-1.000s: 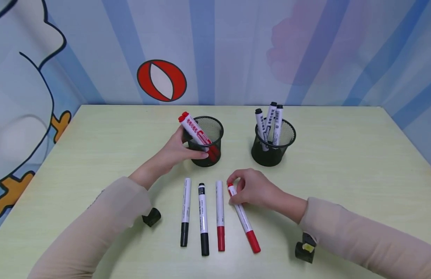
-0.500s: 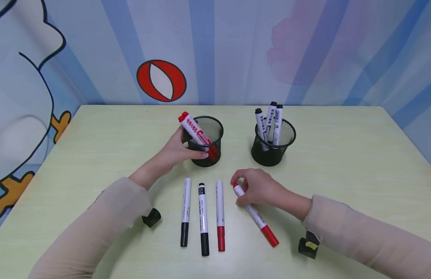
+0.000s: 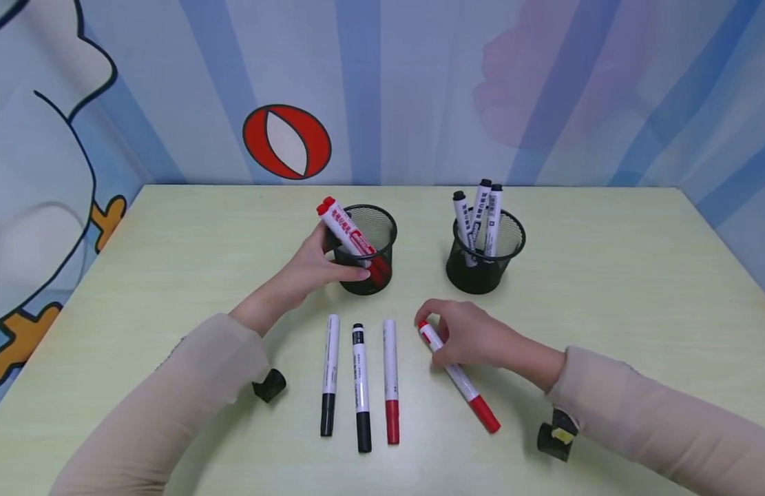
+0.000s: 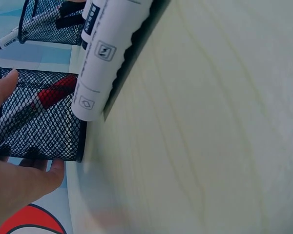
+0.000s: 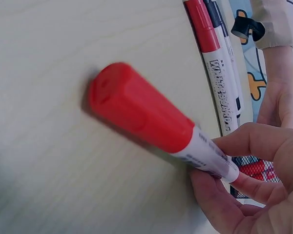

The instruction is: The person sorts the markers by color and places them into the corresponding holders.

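My left hand (image 3: pixel 308 269) grips the left mesh cup (image 3: pixel 382 265), thumb across its front; in the left wrist view the fingers wrap the cup (image 4: pixel 39 131). Red-capped markers (image 3: pixel 348 231) lean inside it toward the left. My right hand (image 3: pixel 465 332) pinches the red-capped marker (image 3: pixel 463 382) near its upper end, and the marker slants with its cap toward the lower right. In the right wrist view the thumb and fingers hold the white barrel, its red cap (image 5: pixel 141 107) nearest the camera. Left of it lies another red-capped marker (image 3: pixel 391 365).
Two black-capped markers (image 3: pixel 330 358) (image 3: pixel 361 386) lie side by side at the middle front. The right mesh cup (image 3: pixel 478 279) holds several black-ended markers (image 3: pixel 492 220). A patterned curtain (image 3: pixel 413 89) stands behind the table (image 3: pixel 636 289).
My right hand has shifted slightly right with its marker, whose red cap has swung out to the right. The left hand and its cup have stayed in place.
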A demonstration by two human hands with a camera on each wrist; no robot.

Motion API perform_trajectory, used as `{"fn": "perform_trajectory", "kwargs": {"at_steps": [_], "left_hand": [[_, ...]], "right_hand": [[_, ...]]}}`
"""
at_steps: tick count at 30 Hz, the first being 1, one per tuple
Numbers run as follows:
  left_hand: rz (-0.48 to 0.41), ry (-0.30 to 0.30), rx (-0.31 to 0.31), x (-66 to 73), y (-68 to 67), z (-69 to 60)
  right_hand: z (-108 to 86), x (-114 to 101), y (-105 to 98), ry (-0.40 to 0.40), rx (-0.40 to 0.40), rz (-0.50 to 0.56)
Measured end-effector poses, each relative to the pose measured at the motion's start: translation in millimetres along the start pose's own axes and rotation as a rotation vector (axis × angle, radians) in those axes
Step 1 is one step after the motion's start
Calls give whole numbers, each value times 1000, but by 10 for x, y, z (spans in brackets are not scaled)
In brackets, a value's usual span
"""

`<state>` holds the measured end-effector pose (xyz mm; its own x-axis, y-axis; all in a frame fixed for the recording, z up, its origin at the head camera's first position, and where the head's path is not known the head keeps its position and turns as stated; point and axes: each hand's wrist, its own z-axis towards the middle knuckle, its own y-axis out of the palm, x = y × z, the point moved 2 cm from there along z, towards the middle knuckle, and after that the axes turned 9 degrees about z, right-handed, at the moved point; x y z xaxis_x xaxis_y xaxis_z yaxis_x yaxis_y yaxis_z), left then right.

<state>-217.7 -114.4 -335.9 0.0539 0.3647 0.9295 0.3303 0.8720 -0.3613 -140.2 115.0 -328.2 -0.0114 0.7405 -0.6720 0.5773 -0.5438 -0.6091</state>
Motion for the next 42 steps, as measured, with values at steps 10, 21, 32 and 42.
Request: {"fn": "perform_trajectory", "kwargs": {"at_steps": [10,21,32,42], "left_hand": [[2,1,-4,-1,-1,7],[-1,11,-5,-10,-3,5],[4,10,-6,11,0,2],[2,4,-8,11,-4,2]], "right_hand": [[39,38,-144,26,-21,277],[28,-51,-308,-101,-19,514],[-16,-222,-553,-211,34,585],[27,-424,-775,-269,126,515]]}}
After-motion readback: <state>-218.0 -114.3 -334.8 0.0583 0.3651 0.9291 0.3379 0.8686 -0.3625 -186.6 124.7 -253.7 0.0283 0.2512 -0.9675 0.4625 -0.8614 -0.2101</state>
